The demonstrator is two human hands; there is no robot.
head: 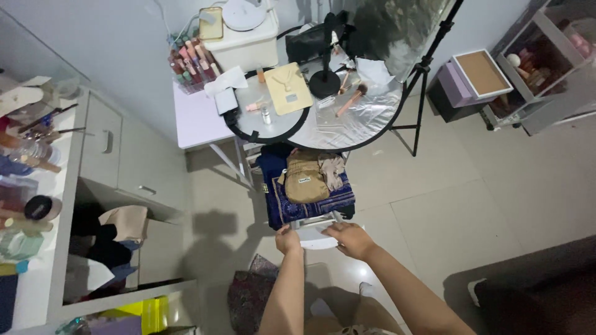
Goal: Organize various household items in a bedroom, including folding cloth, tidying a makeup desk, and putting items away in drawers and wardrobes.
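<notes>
Both my hands reach down to a white chair or stool (pixel 313 224) that stands on the tiled floor below me. My left hand (pixel 287 239) grips its near edge at the left. My right hand (pixel 351 239) rests on its near edge at the right, fingers curled over it. On the seat lie a dark blue patterned cloth (pixel 285 205), a tan bag (pixel 305 180) and a crumpled beige cloth (pixel 333 169). How tightly either hand holds the edge is hard to tell.
Behind the chair stands a small table (pixel 198 118) with a round silver reflector (pixel 354 121), cosmetics, a brush and a black stand. A white cabinet (pixel 105 149) with an open drawer is at the left. A tripod leg (pixel 422 80) and storage boxes are at the right.
</notes>
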